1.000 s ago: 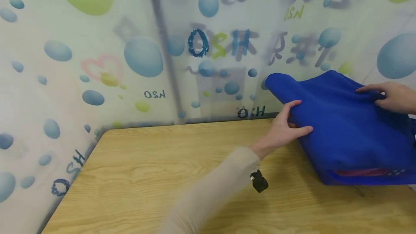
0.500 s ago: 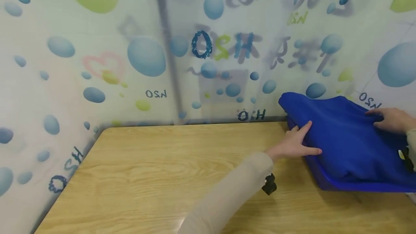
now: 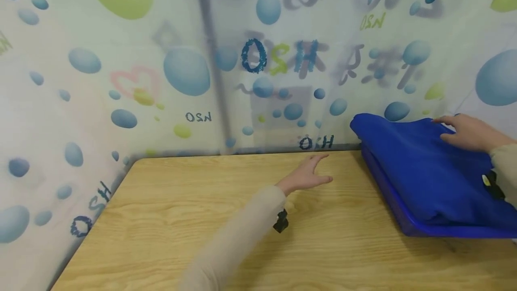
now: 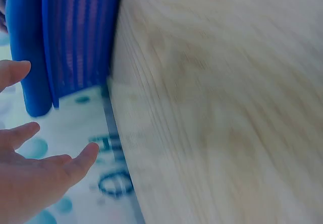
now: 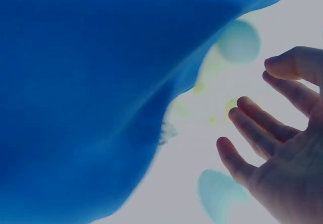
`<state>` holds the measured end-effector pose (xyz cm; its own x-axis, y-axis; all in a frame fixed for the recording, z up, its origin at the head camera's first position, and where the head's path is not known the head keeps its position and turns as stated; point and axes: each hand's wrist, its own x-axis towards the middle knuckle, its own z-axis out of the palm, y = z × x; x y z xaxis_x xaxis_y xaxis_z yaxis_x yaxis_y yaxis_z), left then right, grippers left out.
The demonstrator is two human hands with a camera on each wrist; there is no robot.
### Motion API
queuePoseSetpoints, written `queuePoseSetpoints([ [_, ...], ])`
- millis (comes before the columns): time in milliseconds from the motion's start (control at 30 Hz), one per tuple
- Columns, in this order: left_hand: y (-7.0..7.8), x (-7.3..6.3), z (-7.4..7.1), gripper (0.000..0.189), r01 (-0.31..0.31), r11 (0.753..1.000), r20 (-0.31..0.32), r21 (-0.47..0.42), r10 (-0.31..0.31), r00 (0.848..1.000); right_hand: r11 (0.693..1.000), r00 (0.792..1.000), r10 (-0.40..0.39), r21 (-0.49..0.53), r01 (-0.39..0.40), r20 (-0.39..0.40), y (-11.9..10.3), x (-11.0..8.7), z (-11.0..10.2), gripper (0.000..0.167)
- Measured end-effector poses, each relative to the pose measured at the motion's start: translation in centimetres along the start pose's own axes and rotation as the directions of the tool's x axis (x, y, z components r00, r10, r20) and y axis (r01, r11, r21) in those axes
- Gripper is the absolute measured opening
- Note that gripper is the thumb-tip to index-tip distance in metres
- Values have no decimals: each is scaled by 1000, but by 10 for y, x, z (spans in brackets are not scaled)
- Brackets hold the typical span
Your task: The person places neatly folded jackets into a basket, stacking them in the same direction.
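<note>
A folded blue cloth (image 3: 420,165) lies over the top of a blue plastic basket (image 3: 389,192) at the right of the table. My left hand (image 3: 305,175) hovers over the wood, left of the basket, fingers spread and nothing in it. In the left wrist view the slotted basket wall (image 4: 83,37) shows beyond the fingers. My right hand (image 3: 468,131) is above the cloth's far right part, its fingers apart and relaxed. The right wrist view shows this hand (image 5: 282,128) holding nothing, with a gap between fingertips and cloth (image 5: 91,82).
The wooden table (image 3: 181,219) runs up to a printed curtain (image 3: 226,102) with blue and green spots at the back and left. A small black device (image 3: 280,221) hangs at the left wrist, and another black device (image 3: 492,185) at the right wrist.
The raised cloth has come down onto the basket. My left hand has left the cloth and moved left; my right hand has let go and lifted off it.
</note>
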<state>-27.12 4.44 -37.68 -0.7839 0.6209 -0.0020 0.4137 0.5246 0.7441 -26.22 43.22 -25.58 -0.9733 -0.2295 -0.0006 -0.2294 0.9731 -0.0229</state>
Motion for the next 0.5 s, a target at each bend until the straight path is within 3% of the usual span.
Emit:
queuePoseSetpoints([
  [233, -24, -28, -39, 68, 39, 992, -41, 121, -34, 999, 991, 993, -108, 73, 111, -41, -41, 18, -23, 45],
  [367, -24, -39, -67, 67, 15, 975, -75, 224, 2, 997, 984, 988, -139, 106, 145, -62, -68, 31, -40, 47],
  [500, -22, -54, -96, 67, 22, 940, -132, 341, 25, 991, 978, 988, -147, 142, 153, -53, -96, 44, -50, 51],
])
